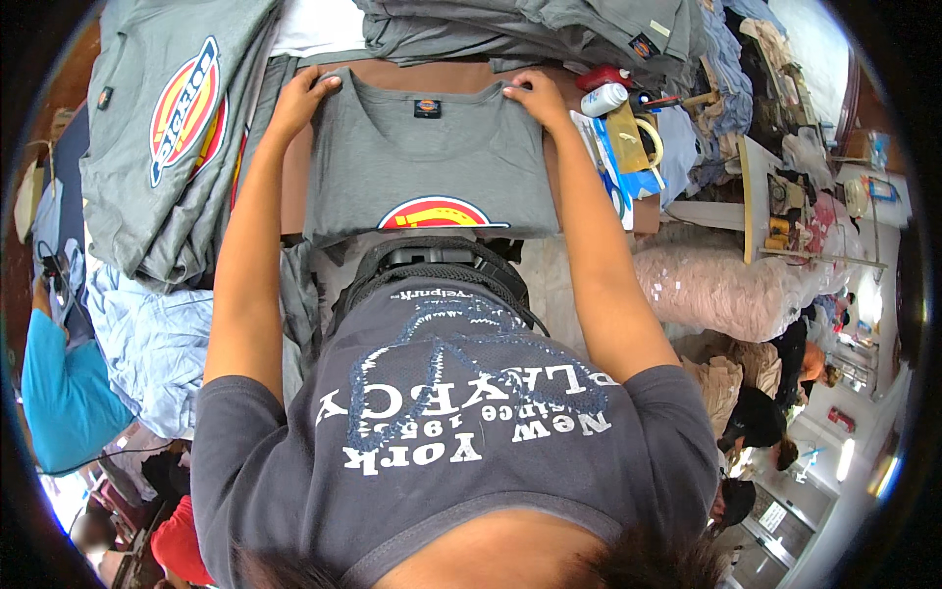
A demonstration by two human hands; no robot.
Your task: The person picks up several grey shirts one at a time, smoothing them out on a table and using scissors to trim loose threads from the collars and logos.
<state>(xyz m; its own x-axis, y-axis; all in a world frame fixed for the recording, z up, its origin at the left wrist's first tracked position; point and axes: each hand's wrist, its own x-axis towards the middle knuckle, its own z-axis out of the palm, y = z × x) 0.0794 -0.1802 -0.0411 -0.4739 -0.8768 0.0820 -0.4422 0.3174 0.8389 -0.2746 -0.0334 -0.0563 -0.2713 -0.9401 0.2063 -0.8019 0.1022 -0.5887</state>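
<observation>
A grey T-shirt (432, 167) with a red and yellow printed emblem lies folded flat on a brown table (294, 196) in front of me. My left hand (299, 98) grips its far left corner, near the shoulder. My right hand (535, 96) grips the far right corner. Both arms reach forward along the shirt's two sides. The shirt's near edge hangs at the table's front, above a black pouch (432, 260) at my waist.
A stack of grey shirts with the same emblem (167, 137) lies at the left, another pile (530, 34) at the back. Tape roll (648, 137), a white bottle (601, 98) and blue packets sit at the right. Other people work at the lower left and right.
</observation>
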